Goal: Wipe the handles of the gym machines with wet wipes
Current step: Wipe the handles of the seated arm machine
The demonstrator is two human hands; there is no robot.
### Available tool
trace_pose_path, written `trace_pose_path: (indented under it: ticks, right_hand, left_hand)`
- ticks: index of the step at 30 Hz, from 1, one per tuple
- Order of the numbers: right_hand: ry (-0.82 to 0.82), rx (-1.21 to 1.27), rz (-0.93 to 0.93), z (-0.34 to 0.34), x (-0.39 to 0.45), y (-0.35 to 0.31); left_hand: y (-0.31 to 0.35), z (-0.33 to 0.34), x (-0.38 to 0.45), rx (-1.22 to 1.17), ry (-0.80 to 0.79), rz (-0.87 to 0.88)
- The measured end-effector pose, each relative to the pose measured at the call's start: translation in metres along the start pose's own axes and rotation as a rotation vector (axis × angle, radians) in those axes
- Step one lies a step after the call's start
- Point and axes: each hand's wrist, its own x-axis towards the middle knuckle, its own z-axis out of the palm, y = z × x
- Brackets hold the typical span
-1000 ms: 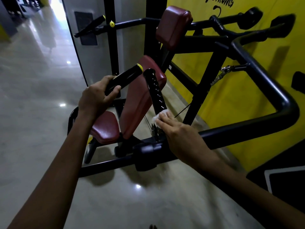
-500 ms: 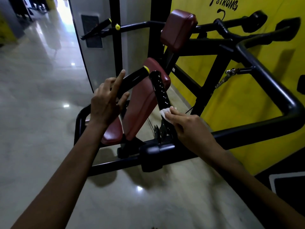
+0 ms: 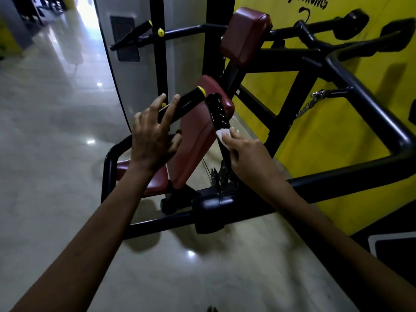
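Two black handles of a gym machine stand side by side. The left handle has a yellow end cap and slants up to the right. The right handle is ribbed and glossy. My left hand has its fingers spread straight, lying against the lower part of the left handle. My right hand pinches a white wet wipe against the ribbed handle just below its grip.
The machine has dark red pads and a thick black tube frame running to the right. A yellow wall stands behind it. Glossy floor stretches to the left; a grey pillar rises behind the handles.
My left hand has let go of the yellow-capped handle and spread its fingers. My right hand with the wipe has slid up the ribbed handle.
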Motion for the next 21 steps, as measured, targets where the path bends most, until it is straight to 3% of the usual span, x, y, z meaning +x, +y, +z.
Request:
trace_pose_path:
  ticks: [15,21]
  right_hand:
    - [0.010,-0.092,0.045,0.011,0.023,-0.004]
    - [0.018,0.047,-0.087,0.012,0.003,0.004]
  left_hand:
    - [0.002,-0.002,0.000,-0.012,-0.066,-0.024]
    - [0.001,-0.002,0.001,-0.043,-0.057,-0.041]
